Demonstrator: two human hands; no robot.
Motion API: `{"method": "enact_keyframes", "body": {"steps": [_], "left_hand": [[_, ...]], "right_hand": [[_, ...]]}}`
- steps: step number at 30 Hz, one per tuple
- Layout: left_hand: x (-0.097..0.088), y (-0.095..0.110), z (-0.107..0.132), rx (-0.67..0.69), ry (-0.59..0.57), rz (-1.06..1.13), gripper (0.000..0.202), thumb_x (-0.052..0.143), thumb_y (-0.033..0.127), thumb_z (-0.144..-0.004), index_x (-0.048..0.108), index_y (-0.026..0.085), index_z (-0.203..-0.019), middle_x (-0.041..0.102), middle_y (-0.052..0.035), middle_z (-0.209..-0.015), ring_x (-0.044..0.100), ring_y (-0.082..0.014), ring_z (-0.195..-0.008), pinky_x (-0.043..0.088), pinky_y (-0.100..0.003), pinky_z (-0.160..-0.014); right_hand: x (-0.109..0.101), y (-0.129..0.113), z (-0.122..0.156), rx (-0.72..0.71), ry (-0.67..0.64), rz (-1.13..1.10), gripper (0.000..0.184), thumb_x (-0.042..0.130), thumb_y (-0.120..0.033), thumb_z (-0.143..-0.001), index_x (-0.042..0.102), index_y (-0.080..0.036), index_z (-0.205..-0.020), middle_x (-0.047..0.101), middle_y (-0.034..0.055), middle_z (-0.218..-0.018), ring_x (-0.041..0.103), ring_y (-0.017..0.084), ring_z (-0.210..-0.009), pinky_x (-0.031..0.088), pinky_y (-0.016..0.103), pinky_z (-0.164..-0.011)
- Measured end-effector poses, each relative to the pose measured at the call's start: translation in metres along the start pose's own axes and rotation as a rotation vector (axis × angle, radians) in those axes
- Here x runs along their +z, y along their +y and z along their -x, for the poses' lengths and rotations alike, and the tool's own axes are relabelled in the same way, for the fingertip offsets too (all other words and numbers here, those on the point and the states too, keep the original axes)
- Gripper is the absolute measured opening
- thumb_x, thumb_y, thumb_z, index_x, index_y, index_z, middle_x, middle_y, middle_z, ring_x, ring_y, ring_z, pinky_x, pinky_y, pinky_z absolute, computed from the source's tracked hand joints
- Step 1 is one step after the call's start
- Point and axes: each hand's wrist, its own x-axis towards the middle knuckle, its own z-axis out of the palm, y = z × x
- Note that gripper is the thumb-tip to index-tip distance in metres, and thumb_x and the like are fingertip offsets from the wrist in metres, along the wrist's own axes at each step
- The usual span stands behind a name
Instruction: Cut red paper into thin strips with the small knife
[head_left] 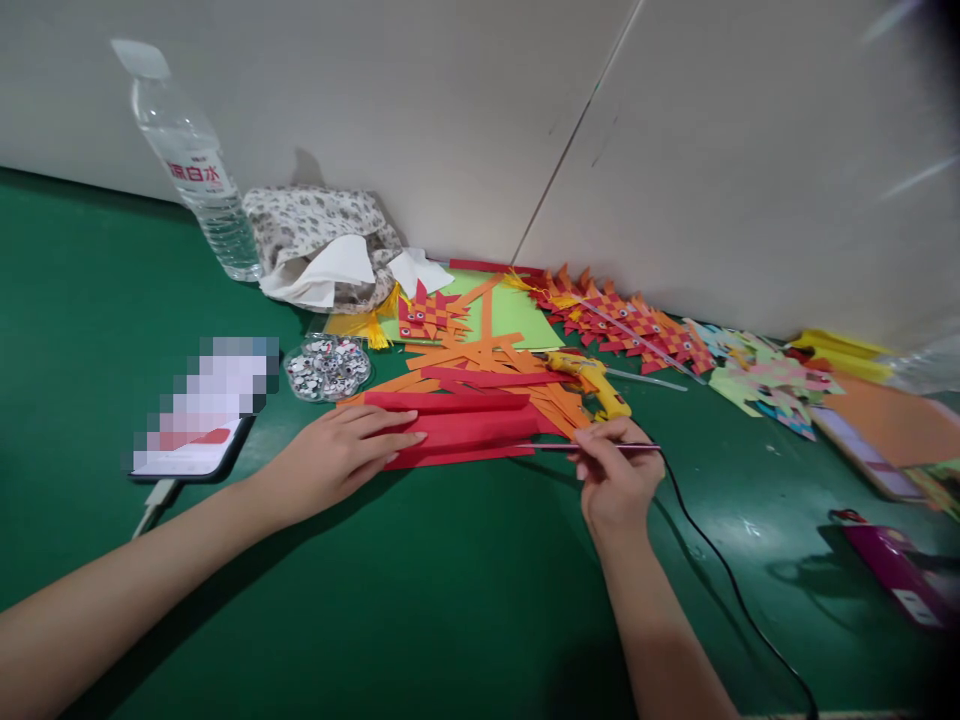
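My left hand (pixel 354 452) lies with its fingers stretched over a folded red paper sheet (pixel 472 432), pressing on its left end. In my right hand (pixel 621 470) is a thin dark rod (pixel 553 447), pinched between thumb and fingers. The rod's left tip meets the right edge of the red paper. From its right end a black cord (pixel 720 560) runs down toward the table's front edge. Orange and red paper strips (pixel 480 352) lie in a loose pile just behind the red sheet. A yellow glue gun (pixel 596 382) rests behind my right hand.
On the left are a phone (pixel 206 415) on a cable, a water bottle (pixel 196 175), a tissue bag (pixel 322 225) and a container of googly eyes (pixel 328 367). Woven paper fish (pixel 622 315), another phone (pixel 866 455) and a purple device (pixel 896 570) lie right.
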Motion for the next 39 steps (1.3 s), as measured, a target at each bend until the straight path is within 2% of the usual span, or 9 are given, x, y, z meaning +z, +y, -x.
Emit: {"method": "enact_keyframes", "body": {"steps": [5,10,14,17,19,24,29,35,39], "left_hand": [[0.001,-0.001,0.001,-0.003,0.008,0.016,0.041,0.042,0.022,-0.097,0.051,0.033,-0.136,0.057,-0.0020,-0.137,0.057,-0.0219,-0.118,0.050,-0.041,-0.097],[-0.001,0.001,0.000,-0.004,-0.002,0.015,0.042,0.042,0.020,-0.097,0.051,0.032,-0.136,0.056,-0.0021,-0.138,0.057,-0.0224,-0.118,0.050,-0.041,-0.097],[-0.001,0.001,-0.001,-0.005,-0.003,0.016,0.042,0.042,0.021,-0.097,0.051,0.033,-0.136,0.056,-0.0019,-0.138,0.056,-0.0224,-0.119,0.049,-0.043,-0.098],[0.001,0.001,0.000,-0.010,0.006,0.011,0.041,0.042,0.022,-0.098,0.051,0.033,-0.136,0.057,-0.0021,-0.137,0.057,-0.0224,-0.119,0.049,-0.043,-0.097],[0.001,0.001,0.000,-0.008,0.007,0.009,0.040,0.042,0.023,-0.098,0.052,0.033,-0.136,0.057,-0.0020,-0.137,0.057,-0.0224,-0.118,0.050,-0.042,-0.097],[0.000,0.001,0.000,-0.005,0.001,0.020,0.041,0.042,0.022,-0.098,0.051,0.033,-0.136,0.056,-0.0024,-0.137,0.057,-0.0221,-0.119,0.050,-0.042,-0.096],[0.000,0.001,0.000,-0.010,0.021,0.043,0.040,0.043,0.023,-0.098,0.053,0.033,-0.135,0.058,-0.0032,-0.136,0.057,-0.0217,-0.118,0.050,-0.040,-0.097],[0.000,0.001,0.000,-0.008,-0.002,0.023,0.040,0.042,0.022,-0.098,0.052,0.032,-0.136,0.057,-0.0027,-0.137,0.057,-0.0218,-0.118,0.050,-0.041,-0.097],[0.000,0.001,0.000,-0.014,-0.004,0.024,0.040,0.042,0.022,-0.098,0.052,0.032,-0.135,0.056,-0.0024,-0.138,0.056,-0.0221,-0.120,0.050,-0.041,-0.098]], "right_hand": [[0.021,-0.006,0.019,0.097,-0.332,0.139,0.021,0.076,-0.028,-0.072,0.061,-0.018,-0.061,0.057,-0.0044,-0.049,0.047,0.007,-0.034,0.036,0.019,-0.036],[0.033,-0.014,0.030,0.183,-0.418,0.224,0.022,0.076,-0.036,-0.073,0.064,-0.019,-0.066,0.057,-0.0035,-0.052,0.050,0.009,-0.038,0.040,0.021,-0.040],[0.033,-0.015,0.029,0.209,-0.465,0.259,0.022,0.076,-0.039,-0.072,0.065,-0.019,-0.068,0.061,-0.0022,-0.057,0.051,0.009,-0.038,0.042,0.021,-0.041],[0.030,-0.011,0.026,0.192,-0.497,0.293,0.023,0.076,-0.039,-0.073,0.065,-0.019,-0.068,0.057,-0.0032,-0.051,0.052,0.010,-0.037,0.042,0.022,-0.040],[0.027,-0.008,0.023,0.158,-0.465,0.288,0.024,0.075,-0.038,-0.074,0.063,-0.019,-0.067,0.055,-0.0041,-0.048,0.050,0.009,-0.036,0.040,0.021,-0.039],[0.016,-0.004,0.013,0.033,-0.320,0.240,0.024,0.074,-0.033,-0.075,0.060,-0.019,-0.064,0.060,-0.0023,-0.053,0.047,0.008,-0.037,0.037,0.021,-0.038],[0.006,-0.004,0.008,-0.110,-0.187,0.303,0.023,0.075,-0.030,-0.074,0.060,-0.019,-0.062,0.055,-0.0034,-0.053,0.047,0.010,-0.041,0.034,0.023,-0.040],[0.001,-0.005,0.008,-0.209,-0.151,0.346,0.021,0.074,-0.025,-0.076,0.059,-0.019,-0.062,0.053,-0.0036,-0.056,0.046,0.009,-0.045,0.034,0.023,-0.043],[0.002,-0.004,0.007,-0.169,-0.156,0.184,0.020,0.074,-0.023,-0.075,0.058,-0.019,-0.063,0.055,-0.0046,-0.055,0.047,0.008,-0.041,0.034,0.021,-0.039]]}}
